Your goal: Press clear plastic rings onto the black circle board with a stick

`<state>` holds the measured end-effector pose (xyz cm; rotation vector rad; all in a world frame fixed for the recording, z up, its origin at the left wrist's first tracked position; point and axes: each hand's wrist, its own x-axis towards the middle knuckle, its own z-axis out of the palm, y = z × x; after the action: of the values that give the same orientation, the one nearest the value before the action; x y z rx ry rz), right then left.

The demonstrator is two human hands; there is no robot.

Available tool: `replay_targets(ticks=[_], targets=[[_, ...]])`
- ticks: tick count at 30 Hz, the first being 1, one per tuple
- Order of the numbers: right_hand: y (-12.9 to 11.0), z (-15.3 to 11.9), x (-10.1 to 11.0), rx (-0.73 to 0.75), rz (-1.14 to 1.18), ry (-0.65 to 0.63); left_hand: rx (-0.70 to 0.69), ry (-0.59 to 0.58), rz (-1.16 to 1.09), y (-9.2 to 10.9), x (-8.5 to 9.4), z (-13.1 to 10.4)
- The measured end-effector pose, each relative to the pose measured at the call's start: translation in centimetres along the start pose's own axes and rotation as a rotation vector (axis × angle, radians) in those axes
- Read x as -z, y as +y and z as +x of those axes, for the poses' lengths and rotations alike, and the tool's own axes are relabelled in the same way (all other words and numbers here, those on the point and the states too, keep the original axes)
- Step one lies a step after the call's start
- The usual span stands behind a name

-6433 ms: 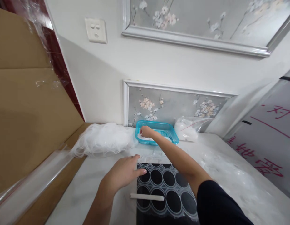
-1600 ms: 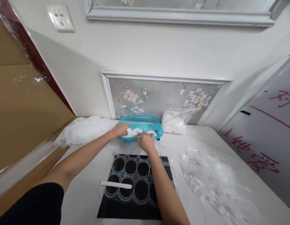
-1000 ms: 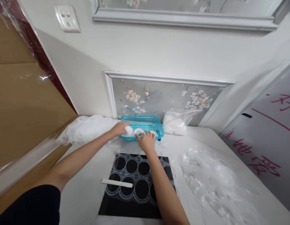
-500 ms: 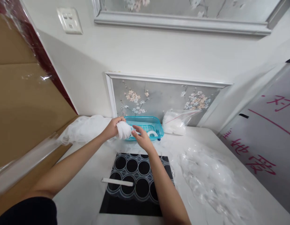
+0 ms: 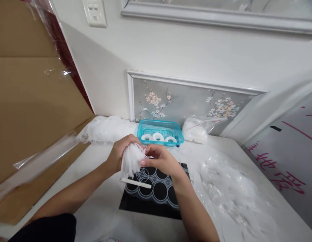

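Note:
My left hand [image 5: 119, 153] is wrapped round a bundle of thin white strands [image 5: 132, 159], which hangs down over the black sheet. At the bundle's right side, my right hand [image 5: 158, 158] is closed, thumb and fingers pinching near the strands; what lies between its fingertips is too small to name. Under the hands lies a black sheet [image 5: 150, 206] with rows of pale circles, and a white pen-like stick [image 5: 136, 183] rests across it. Just behind stands a turquoise basket [image 5: 159, 124] holding white rings [image 5: 158, 136].
White mesh-like material [image 5: 107, 129] lies at the back left, beside cardboard [image 5: 37, 101]. A clear bag with white contents [image 5: 196, 130] stands right of the basket. Crumpled clear plastic [image 5: 228, 185] covers the table's right side. A board with red writing [image 5: 292, 151] stands far right.
Both hands have come from the basket's front edge down toward me, bringing the white bundle over the black sheet. My right fingers have drawn together. The view has shifted slightly left.

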<state>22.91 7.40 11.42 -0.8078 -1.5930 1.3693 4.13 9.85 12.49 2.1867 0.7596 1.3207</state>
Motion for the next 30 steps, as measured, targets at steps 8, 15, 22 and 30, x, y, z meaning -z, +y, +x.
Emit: replay_targets(ticks=[8, 15, 22, 30], targets=[[0.8, -2.8, -1.6, -0.072, 0.131, 0.078, -0.032, -0.073, -0.109, 0.1, -0.4, -1.7], [0.7, -5.0, -4.4, 0.012, -0.193, 0.308, -0.23, -0.042, -0.068, 0.1, -1.6, -2.7], [1.5, -5.7, -4.4, 0.037, -0.181, 0.324, -0.062, -0.348, -0.094, 0.4, -1.5, -3.0], [3.4, -7.8, -4.0, 0.129, -0.217, 0.41, -0.286, -0.509, 0.024, -0.7, -0.7, -2.4]])
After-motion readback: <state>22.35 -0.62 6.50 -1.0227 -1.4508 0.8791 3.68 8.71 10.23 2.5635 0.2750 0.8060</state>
